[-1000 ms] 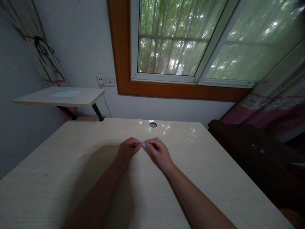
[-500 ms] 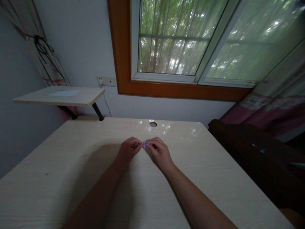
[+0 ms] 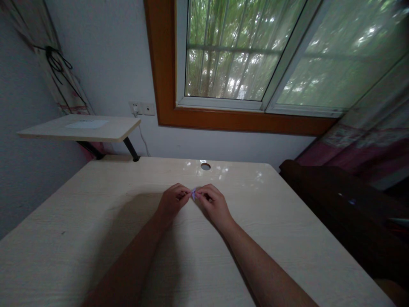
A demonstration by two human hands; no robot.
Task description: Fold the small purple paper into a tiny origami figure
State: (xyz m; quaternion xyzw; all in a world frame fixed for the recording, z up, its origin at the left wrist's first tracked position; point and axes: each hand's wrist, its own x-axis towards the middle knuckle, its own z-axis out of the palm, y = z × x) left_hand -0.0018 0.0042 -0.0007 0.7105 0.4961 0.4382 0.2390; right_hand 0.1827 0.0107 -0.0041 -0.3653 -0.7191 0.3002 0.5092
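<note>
Between my two hands, over the far middle of the desk (image 3: 262, 238), is a small light-purple piece (image 3: 193, 194) that looks like folded paper; its exact shape is too small to make out. My left hand (image 3: 172, 200) pinches its left side between thumb and fingertips. On the other side, my right hand (image 3: 213, 202) grips it in the same way, fingers curled. The fingertips of both hands nearly meet and cover part of the piece.
A raised shelf (image 3: 118, 128) on black legs, bearing a white sheet (image 3: 87, 124), stands at the back left. Behind my hands is a round cable hole (image 3: 205, 166). Dark wooden furniture (image 3: 335, 200) adjoins the right side, below a window (image 3: 236, 51).
</note>
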